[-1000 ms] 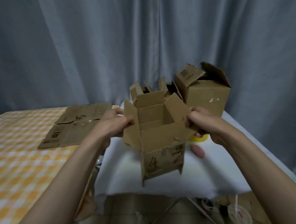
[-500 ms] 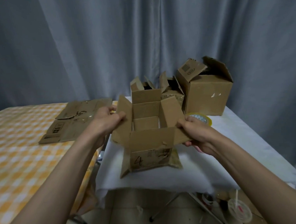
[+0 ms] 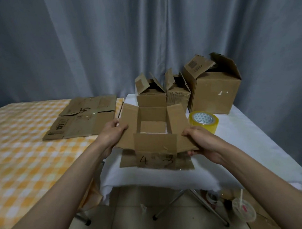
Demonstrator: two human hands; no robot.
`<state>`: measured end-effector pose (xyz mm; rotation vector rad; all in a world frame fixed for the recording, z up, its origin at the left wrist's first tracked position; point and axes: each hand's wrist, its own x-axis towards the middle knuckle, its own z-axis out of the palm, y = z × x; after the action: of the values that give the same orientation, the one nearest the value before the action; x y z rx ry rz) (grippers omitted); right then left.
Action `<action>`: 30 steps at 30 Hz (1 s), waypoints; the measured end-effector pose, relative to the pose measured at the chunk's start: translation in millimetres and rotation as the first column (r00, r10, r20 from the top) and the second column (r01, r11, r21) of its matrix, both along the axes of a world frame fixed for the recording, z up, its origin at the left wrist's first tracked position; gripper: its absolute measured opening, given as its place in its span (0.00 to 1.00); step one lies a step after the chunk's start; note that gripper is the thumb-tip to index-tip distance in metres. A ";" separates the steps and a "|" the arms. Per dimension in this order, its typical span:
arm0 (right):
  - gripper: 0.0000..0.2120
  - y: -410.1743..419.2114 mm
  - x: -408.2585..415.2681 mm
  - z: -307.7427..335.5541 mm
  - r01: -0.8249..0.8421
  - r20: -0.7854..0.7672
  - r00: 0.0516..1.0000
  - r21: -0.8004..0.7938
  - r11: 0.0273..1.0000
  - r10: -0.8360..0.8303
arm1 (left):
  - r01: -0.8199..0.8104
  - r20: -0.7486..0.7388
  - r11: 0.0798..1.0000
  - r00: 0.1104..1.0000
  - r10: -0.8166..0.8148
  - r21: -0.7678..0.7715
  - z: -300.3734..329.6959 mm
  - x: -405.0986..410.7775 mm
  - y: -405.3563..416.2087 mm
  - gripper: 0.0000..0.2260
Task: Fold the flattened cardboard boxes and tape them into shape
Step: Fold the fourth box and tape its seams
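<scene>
Sitting upright on the white-covered table [image 3: 235, 127], the open box [image 3: 153, 130] had all four top flaps splayed outward; inside, only its folded bottom flaps showed. Near side of the box carried a handwritten "4".

Behind the open box: two smaller erected boxes [image 3: 163, 91], flaps up, contents not visible. Behind and right of it: a larger box [image 3: 213, 91], flaps half open, interior dark, cannot tell what it held. Right of the open box, just beside its right flap: tape roll [image 3: 204, 121]. Left of the open box, on the orange checked table [image 3: 26, 156]: flattened cardboard boxes [image 3: 82, 118], lying flat.

Left hand [image 3: 112, 132] pinched the left flap of the open box, thumb on top, fingers under. Right hand [image 3: 200, 141] gripped the right flap near its front corner, thumb on top, fingers curled beneath.
</scene>
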<state>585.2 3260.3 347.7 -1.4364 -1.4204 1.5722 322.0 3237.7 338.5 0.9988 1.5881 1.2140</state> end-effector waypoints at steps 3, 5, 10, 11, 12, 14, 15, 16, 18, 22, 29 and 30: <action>0.05 10.8 -0.7 3.8 0.046 0.047 0.998 -0.023 0.999 -0.045 | -0.033 0.020 0.999 0.999 0.033 -0.017 -2.8 -0.6 9.3 0.07; 0.05 16.3 3.8 8.4 0.024 0.085 0.996 -0.032 0.999 -0.021 | -0.021 0.015 0.999 1.000 0.022 -0.044 0.2 -2.6 12.2 0.06; 0.30 26.5 0.2 -3.7 -0.184 0.488 0.871 0.417 0.890 -0.049 | 0.064 -0.479 0.992 0.878 -0.005 0.107 -12.8 -0.2 11.7 0.28; 0.34 28.4 -2.3 -7.7 -0.286 0.579 0.811 0.520 0.805 -0.086 | 0.122 -0.660 0.981 0.751 0.007 0.150 -15.8 0.6 10.1 0.30; 0.35 29.1 -4.7 -10.2 -0.359 0.621 0.776 0.578 0.733 -0.109 | 0.203 -0.776 0.961 0.631 0.018 0.187 -17.0 0.8 7.8 0.29; 0.30 33.2 -5.4 -18.0 -0.423 0.647 0.757 0.592 0.686 -0.091 | 0.345 -0.851 0.916 0.524 -0.006 0.206 -17.6 -2.8 5.6 0.22; 0.27 34.1 -4.8 -23.4 -0.426 0.651 0.755 0.573 0.700 -0.073 | 0.374 -0.855 0.905 0.518 -0.025 0.201 -16.7 -4.0 3.1 0.19; 0.25 33.6 -4.4 -27.8 -0.416 0.642 0.764 0.558 0.718 -0.057 | 0.382 -0.847 0.901 0.531 -0.032 0.205 -15.8 -5.7 0.3 0.18; 0.24 31.7 -4.2 -34.3 -0.390 0.612 0.790 0.550 0.738 -0.038 | 0.395 -0.816 0.892 0.575 -0.055 0.218 -12.2 -9.0 -7.2 0.22; 0.24 32.0 -2.7 -35.2 -0.330 0.528 0.849 0.549 0.768 -0.012 | 0.467 -0.783 0.883 0.566 -0.258 0.046 -2.5 -13.6 -15.5 0.42; 0.43 27.5 7.7 -18.5 -0.309 0.368 0.918 0.430 0.848 0.147 | 0.454 -0.872 0.889 0.405 -0.274 -0.069 1.0 -5.6 -9.1 0.46; 0.49 27.3 9.0 -16.9 -0.357 0.437 0.885 0.418 0.835 0.159 | 0.443 -0.875 0.892 0.397 -0.279 -0.084 2.2 -5.3 -6.7 0.47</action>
<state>594.2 3287.6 330.8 -1.3118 -2.1494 0.9741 316.7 3231.0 340.7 2.2119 1.8323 0.4697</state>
